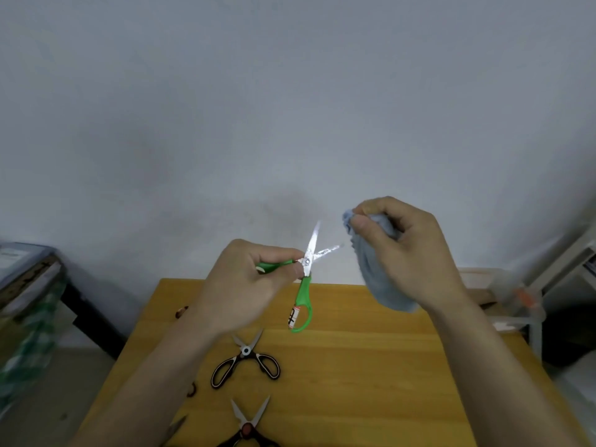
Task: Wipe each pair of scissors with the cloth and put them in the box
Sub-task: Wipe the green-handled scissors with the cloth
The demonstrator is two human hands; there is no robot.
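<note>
green scissors (304,279): held in the air above the far edge of the bench (371,366), blades spread wide apart, one pointing up and one out to the right; one green handle hangs free below the pivot, the other sits inside the left hand.
left hand (245,285): its grip is closed round one green handle, thumb and fingertips close to the pivot.
cloth (377,275): pale blue, bunched, hanging below the right hand, just beside the blade tips and not touching them.
right hand (403,250): its grip is curled tight round the cloth, thumb and forefinger pinching a fold at the top.
step in hand: judged to be the wiping of the green pair, with the cloth about to meet the blades.
box: not in view, so where the pair must go cannot be told.
risk, cut: the blades stand open and bare; a thin fold of cloth drawn along an edge could let it reach the fingers.
risk, snap: the loose handle could swing and close the blades on the cloth.
risk, drop: a hold on one handle only could slip, and the pair would fall on the scissors below.
count, scissors: four seen, one green in hand, two black-handled pairs (246,359) lying open on the bench, and one blade tip (175,427) at the lower left.
count, cloths: one.
count, hands: two.
</note>
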